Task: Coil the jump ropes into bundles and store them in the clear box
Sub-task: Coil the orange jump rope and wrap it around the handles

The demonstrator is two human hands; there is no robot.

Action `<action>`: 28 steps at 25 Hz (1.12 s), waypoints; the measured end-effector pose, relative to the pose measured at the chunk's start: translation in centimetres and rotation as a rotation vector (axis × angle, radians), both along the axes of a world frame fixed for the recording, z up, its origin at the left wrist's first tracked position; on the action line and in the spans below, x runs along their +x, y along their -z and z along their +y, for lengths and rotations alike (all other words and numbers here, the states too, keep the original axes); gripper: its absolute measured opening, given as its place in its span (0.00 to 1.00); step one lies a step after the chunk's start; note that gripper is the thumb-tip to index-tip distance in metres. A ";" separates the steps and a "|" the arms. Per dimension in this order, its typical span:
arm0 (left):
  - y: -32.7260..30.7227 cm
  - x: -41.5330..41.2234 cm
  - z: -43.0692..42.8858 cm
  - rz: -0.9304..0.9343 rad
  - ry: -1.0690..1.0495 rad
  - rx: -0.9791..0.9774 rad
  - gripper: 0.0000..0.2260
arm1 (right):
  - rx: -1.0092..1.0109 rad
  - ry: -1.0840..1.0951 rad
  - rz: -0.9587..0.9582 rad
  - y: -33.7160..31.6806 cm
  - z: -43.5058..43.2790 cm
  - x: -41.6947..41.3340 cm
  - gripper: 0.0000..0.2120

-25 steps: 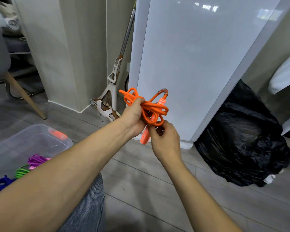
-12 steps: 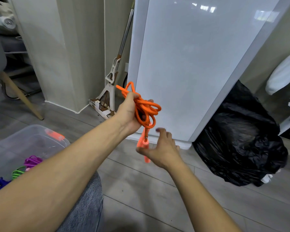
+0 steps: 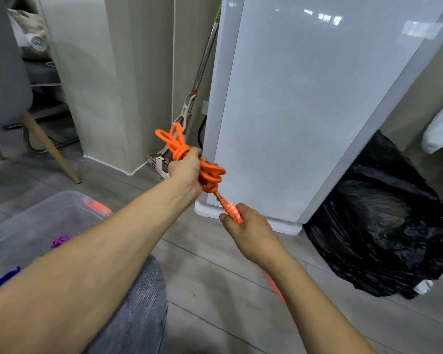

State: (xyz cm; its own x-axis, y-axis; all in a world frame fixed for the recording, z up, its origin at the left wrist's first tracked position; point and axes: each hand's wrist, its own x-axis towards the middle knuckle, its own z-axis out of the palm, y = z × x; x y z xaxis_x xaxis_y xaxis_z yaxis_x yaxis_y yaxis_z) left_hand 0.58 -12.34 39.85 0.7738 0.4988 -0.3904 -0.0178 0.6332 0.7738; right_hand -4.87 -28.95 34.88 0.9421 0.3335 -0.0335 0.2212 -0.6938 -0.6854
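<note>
1. Risk first: the left hand (image 3: 187,164) is curled tight round the waist of the orange jump rope (image 3: 211,175), and the right hand (image 3: 246,226) pinches its dotted handle (image 3: 232,212) between thumb and fingers. Tug that handle too hard and the wrap could slide off, opening the bundle.
2. Loose loops poke out above the left fist. If that fist eases before the end is cinched, they could spill.
3. An orange strip (image 3: 274,284) shows under the right forearm, perhaps the other handle. Left dangling, it may snag.
4. The look: bright orange cord, several rounded loops bound crosswise, held in mid-air before the white cabinet (image 3: 304,111). It is well apart from the clear box (image 3: 36,208) on the floor at the left, where a purple rope (image 3: 60,241) lies.
</note>
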 end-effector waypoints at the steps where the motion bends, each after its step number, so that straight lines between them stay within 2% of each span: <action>1: 0.4 0.2 1.0 0.028 -0.023 0.036 0.11 | -0.082 -0.019 -0.029 -0.3 0.1 0.0 0.14; 4: 2.1 0.5 3.6 0.109 -0.088 0.100 0.14 | -0.196 -0.107 -0.056 -0.3 1.3 -0.5 0.11; 7: 4.8 0.1 5.9 0.146 -0.123 0.139 0.04 | -0.230 -0.176 0.009 0.7 2.3 -0.8 0.08; 10: 6.6 -0.7 8.5 0.137 -0.133 0.252 0.11 | -0.461 -0.279 0.070 1.5 1.3 0.2 0.09; 12: 8.1 -1.3 10.6 0.155 -0.065 0.370 0.11 | -0.581 -0.285 0.079 1.9 0.9 0.7 0.10; 14: 9.5 -2.3 12.0 0.150 0.076 0.488 0.09 | -0.686 -0.250 -0.061 2.1 1.5 1.0 0.11; 16: 10.4 -3.2 12.7 0.160 0.232 0.583 0.08 | -0.739 -0.240 -0.354 2.1 3.2 1.7 0.12; 18: 10.7 -4.0 13.2 0.147 0.362 0.673 0.08 | -0.704 -0.285 -0.588 2.3 5.7 2.5 0.16; 20: 11.3 -4.8 14.2 0.110 0.484 0.844 0.09 | -0.660 -0.342 -0.721 3.2 8.5 3.4 0.24; 22: 11.7 -5.9 15.5 0.099 0.640 1.038 0.14 | -0.624 -0.354 -0.749 3.8 11.5 3.8 0.29; 24: 11.9 -7.2 16.7 0.088 0.734 1.173 0.23 | -0.568 -0.349 -0.727 4.5 14.5 4.0 0.29; 26: 12.7 -7.9 18.7 0.148 0.723 1.350 0.27 | -0.479 -0.348 -0.697 5.5 17.6 4.0 0.28; 28: 13.9 -8.4 21.4 0.236 0.649 1.547 0.24 | -0.375 -0.396 -0.638 7.1 20.8 4.3 0.29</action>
